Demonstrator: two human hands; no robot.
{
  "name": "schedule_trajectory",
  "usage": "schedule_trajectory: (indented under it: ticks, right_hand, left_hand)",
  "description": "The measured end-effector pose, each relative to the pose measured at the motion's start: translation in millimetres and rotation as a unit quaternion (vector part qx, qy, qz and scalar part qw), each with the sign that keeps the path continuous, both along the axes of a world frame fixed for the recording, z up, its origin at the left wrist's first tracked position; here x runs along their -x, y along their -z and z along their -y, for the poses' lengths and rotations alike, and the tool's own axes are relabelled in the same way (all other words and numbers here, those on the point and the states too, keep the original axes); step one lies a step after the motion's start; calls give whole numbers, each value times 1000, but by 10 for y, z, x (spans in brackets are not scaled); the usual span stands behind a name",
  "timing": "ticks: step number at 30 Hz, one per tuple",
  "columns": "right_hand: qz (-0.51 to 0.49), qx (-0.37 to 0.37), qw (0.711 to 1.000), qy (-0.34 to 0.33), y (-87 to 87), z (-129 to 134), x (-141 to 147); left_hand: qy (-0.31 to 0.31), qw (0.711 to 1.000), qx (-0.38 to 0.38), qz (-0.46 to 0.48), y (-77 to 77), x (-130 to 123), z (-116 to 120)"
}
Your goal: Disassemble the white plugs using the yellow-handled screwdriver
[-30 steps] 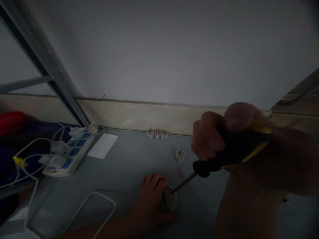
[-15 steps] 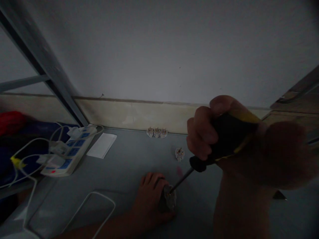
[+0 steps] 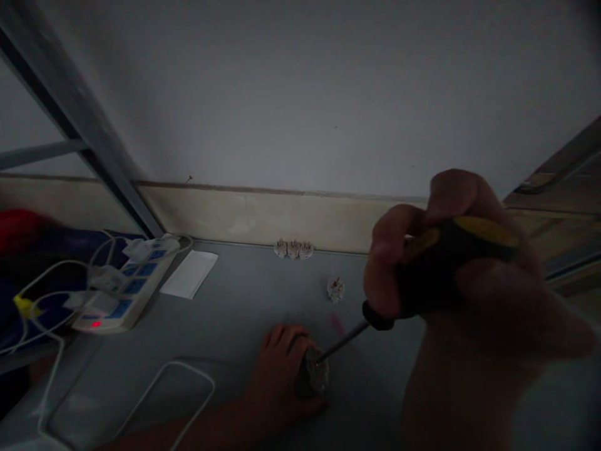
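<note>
The round plug (image 3: 313,374) sat on the grey tabletop (image 3: 225,326) at near centre, its pale, scuffed face turned up, with the tip of a screwdriver's steel shaft (image 3: 342,342) on it. The left hand (image 3: 279,369) gripped it from the left, fingers curled over its far side. It looked light, stiff and perhaps brittle, and it seemed likely to twist or skid under the tip, so its rounded sides looked the best place to hold it. The right hand (image 3: 394,257) was closed around the black-and-yellow screwdriver handle (image 3: 451,263), up to the right. Farther off lay a loose pale plug piece (image 3: 335,290), then three similar pieces (image 3: 293,249) by the skirting board (image 3: 244,213). At far left stood a white power strip (image 3: 126,288) with a lit red switch.
</note>
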State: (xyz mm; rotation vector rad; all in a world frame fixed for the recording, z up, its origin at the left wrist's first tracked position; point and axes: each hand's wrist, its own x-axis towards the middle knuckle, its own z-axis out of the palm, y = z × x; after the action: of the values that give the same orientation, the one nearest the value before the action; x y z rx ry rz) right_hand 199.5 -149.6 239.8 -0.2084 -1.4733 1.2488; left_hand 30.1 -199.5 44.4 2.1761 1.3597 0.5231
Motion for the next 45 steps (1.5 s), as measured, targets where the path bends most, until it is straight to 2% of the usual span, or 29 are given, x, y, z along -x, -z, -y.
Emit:
schedule_trajectory:
  ticks: [4,10,15,17,19,22,26,28,30,32,36,38,40,43,45]
  right_hand:
    - [-41,31,998,43,0,-10,147]
    - [74,24,996,44,-77,-81,-29]
    - [65,-77,983,153,6,-93,-189]
    - [53,-61,976,201,24,-42,-179]
    - [38,-3,973,229,18,15,-127]
    - [22,48,978,200,-5,50,-11]
    - [3,63,983,171,-22,-29,79]
    - [29,61,985,156,-30,-106,51]
    - [65,48,991,109,-32,-184,-25]
    - [93,13,992,81,-18,-236,-124]
    - [134,-58,974,175,38,-197,-260]
    - [130,-64,972,187,44,-128,-247]
    - [115,-36,970,209,24,-58,-177]
    - [90,33,954,285,-23,7,-25]
    - [56,47,949,308,-39,6,48]
  left_hand:
    - [3,1000,-6,3,6,-5,8]
    - [0,1000,-4,12,13,9,4]
    - [-5,1000,0,7,28,12,0]
    - [-9,1000,4,5,25,10,-1]
    - [-5,1000,7,5,16,9,-3]
    - [-2,1000,13,9,10,10,-8]
    - [-3,1000,12,16,58,12,-20]
    - [-1,1000,14,14,94,13,-32]
    - [0,1000,21,9,118,13,-49]
    - [0,999,32,3,121,12,-67]
    - [2,998,56,-11,91,2,-87]
    - [0,998,57,-14,80,-4,-84]
    - [-1,999,50,-14,74,-8,-78]
    - [5,999,34,-17,63,-11,-73]
    - [13,999,27,-23,59,-11,-74]
